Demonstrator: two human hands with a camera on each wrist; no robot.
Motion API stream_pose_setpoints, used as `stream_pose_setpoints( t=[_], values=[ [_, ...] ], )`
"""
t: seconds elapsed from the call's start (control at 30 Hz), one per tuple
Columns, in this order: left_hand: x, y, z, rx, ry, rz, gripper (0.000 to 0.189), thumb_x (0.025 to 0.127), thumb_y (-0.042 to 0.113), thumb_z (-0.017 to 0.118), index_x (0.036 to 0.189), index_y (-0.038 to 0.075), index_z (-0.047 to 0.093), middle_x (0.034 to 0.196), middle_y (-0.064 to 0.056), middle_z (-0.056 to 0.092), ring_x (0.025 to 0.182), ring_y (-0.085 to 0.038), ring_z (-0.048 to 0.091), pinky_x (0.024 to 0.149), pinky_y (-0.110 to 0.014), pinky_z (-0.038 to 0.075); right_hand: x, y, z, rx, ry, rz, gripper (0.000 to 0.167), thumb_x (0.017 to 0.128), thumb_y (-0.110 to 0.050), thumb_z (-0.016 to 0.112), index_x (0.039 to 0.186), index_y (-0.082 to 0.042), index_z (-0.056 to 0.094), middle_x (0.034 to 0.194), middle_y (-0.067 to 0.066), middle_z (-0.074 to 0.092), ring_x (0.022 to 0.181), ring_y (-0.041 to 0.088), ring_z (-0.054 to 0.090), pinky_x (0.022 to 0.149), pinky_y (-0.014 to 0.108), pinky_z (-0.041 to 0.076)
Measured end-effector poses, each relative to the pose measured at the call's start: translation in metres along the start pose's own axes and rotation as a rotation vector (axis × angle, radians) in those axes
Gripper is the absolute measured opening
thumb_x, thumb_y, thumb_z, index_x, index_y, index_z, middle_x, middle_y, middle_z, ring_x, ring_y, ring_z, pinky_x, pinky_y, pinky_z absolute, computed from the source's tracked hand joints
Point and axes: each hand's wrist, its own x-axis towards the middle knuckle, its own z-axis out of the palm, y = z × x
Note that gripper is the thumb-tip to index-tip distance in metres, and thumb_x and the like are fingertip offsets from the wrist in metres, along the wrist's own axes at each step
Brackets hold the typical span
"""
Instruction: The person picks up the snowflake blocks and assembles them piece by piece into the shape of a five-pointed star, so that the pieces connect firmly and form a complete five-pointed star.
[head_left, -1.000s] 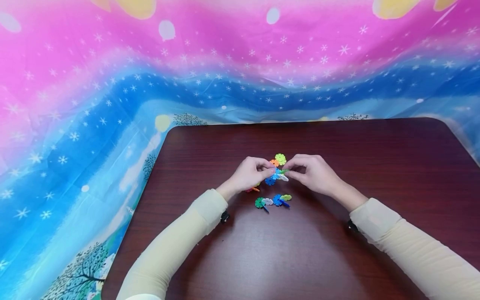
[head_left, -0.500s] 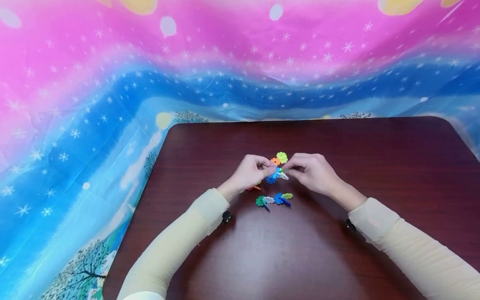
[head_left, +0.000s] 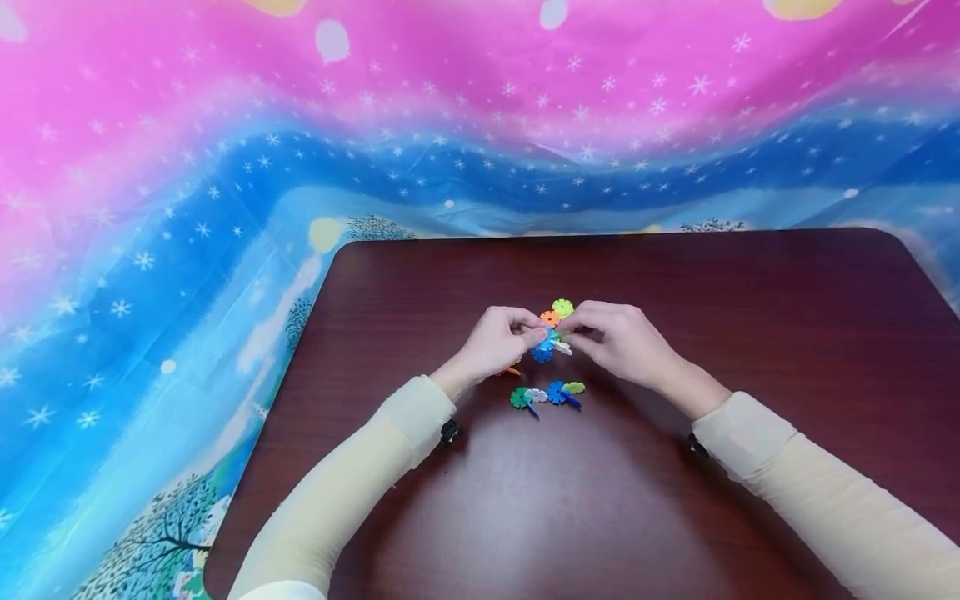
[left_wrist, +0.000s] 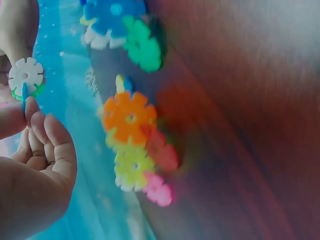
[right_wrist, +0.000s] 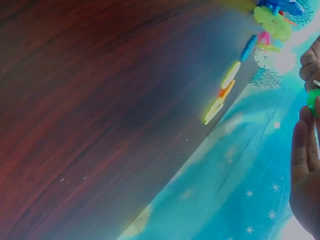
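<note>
Both hands meet above the middle of the table, working on small notched plastic snowflake discs. The left hand [head_left: 497,343] pinches a blue snowflake disc [head_left: 548,338] between thumb and forefinger. In the left wrist view, that blue disc stands edge-on against a white snowflake disc [left_wrist: 25,74], with green showing behind it. From the other side, the right hand [head_left: 626,340] pinches a green snowflake disc [right_wrist: 312,101], its fingertips right by the left hand's. Fingers cover much of the green disc.
Beyond the hands lie an orange disc [head_left: 551,318] and a yellow-green disc [head_left: 563,307]. Nearer are two joined clusters, one with a green disc [head_left: 519,397], one with a blue disc [head_left: 556,392]. An orange-and-red cluster [left_wrist: 130,117] lies below the left hand.
The right hand has shifted slightly left, closer to the left hand, and less of the green disc shows between them. The left hand keeps its pinch; the loose clusters stay put.
</note>
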Motion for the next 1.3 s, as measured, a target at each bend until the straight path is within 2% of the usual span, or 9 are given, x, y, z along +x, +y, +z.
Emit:
stream_pose_setpoints(
  t=[0.1,0.27,0.43,0.57,0.7,0.83,0.93,1.13,1.3],
  values=[
    [0.002,-0.001,-0.009,0.012,0.027,0.038,0.019,0.101,0.019,0.071,0.112,0.005,0.077,0.093,-0.003,0.072,0.086,-0.035,0.066,0.068,-0.030,0.055,0.006,0.002,-0.001,-0.016,-0.073,0.129,0.038,0.086,-0.008,0.086,0.122,-0.008,0.073,0.112,0.006,0.072,0.092,0.018,0.069,0.079,0.041,0.059],
    [0.002,-0.003,-0.021,-0.026,0.110,0.022,0.020,0.102,0.019,0.069,0.116,0.006,0.076,0.094,-0.008,0.072,0.082,-0.034,0.062,0.064,-0.029,0.051,0.012,0.017,0.005,-0.088,-0.318,0.343,0.036,0.092,-0.019,0.081,0.125,-0.008,0.072,0.115,0.007,0.070,0.098,0.022,0.067,0.086,0.048,0.057],
    [0.000,-0.006,-0.029,-0.071,0.152,0.008,0.021,0.103,0.017,0.068,0.117,0.003,0.075,0.093,-0.016,0.070,0.075,-0.030,0.058,0.060,-0.027,0.047,0.014,0.030,0.018,-0.144,-0.464,0.397,0.038,0.092,-0.030,0.081,0.124,-0.011,0.075,0.108,0.004,0.069,0.090,0.019,0.064,0.081,0.044,0.055],
    [0.000,-0.008,-0.031,-0.078,0.157,0.015,0.021,0.103,0.017,0.067,0.116,0.002,0.074,0.095,-0.023,0.069,0.070,-0.021,0.055,0.060,-0.026,0.047,0.016,0.032,0.025,-0.182,-0.477,0.404,0.041,0.090,-0.035,0.083,0.123,-0.012,0.076,0.102,0.003,0.065,0.085,0.018,0.058,0.075,0.042,0.053],
    [-0.001,-0.010,-0.033,-0.099,0.153,0.007,0.021,0.103,0.016,0.067,0.116,0.002,0.074,0.097,-0.027,0.069,0.075,-0.032,0.059,0.062,-0.028,0.048,0.018,0.031,0.026,-0.176,-0.487,0.423,0.036,0.091,-0.030,0.082,0.121,-0.011,0.076,0.107,0.005,0.065,0.092,0.021,0.060,0.081,0.044,0.054],
    [-0.003,-0.010,-0.034,-0.140,0.129,-0.002,0.022,0.103,0.016,0.067,0.118,0.000,0.072,0.098,-0.025,0.069,0.088,-0.047,0.062,0.076,-0.048,0.057,0.019,0.032,0.027,-0.136,-0.511,0.463,0.033,0.094,-0.027,0.079,0.119,-0.007,0.073,0.113,0.008,0.066,0.098,0.023,0.062,0.088,0.048,0.053],
    [-0.003,-0.010,-0.033,-0.175,0.098,0.001,0.023,0.104,0.015,0.066,0.120,-0.001,0.070,0.101,-0.026,0.070,0.094,-0.049,0.064,0.088,-0.060,0.055,0.019,0.034,0.025,-0.099,-0.519,0.497,0.033,0.094,-0.027,0.079,0.118,-0.006,0.071,0.110,0.008,0.068,0.097,0.023,0.064,0.089,0.048,0.053],
    [-0.004,-0.011,-0.028,-0.207,0.046,0.006,0.022,0.103,0.013,0.067,0.120,-0.001,0.069,0.102,-0.020,0.071,0.090,-0.039,0.070,0.082,-0.040,0.061,0.017,0.035,0.023,-0.036,-0.497,0.537,0.032,0.091,-0.025,0.083,0.114,-0.007,0.071,0.093,0.002,0.066,0.086,0.020,0.060,0.081,0.043,0.051],
    [-0.004,-0.012,-0.024,-0.216,0.013,0.018,0.021,0.102,0.012,0.068,0.118,-0.001,0.069,0.100,-0.013,0.071,0.097,-0.046,0.068,0.080,-0.033,0.061,0.006,0.039,0.020,0.044,-0.398,0.525,0.018,0.091,-0.023,0.082,0.101,-0.011,0.073,0.087,-0.001,0.066,0.082,0.018,0.060,0.077,0.039,0.051]
  ],
)
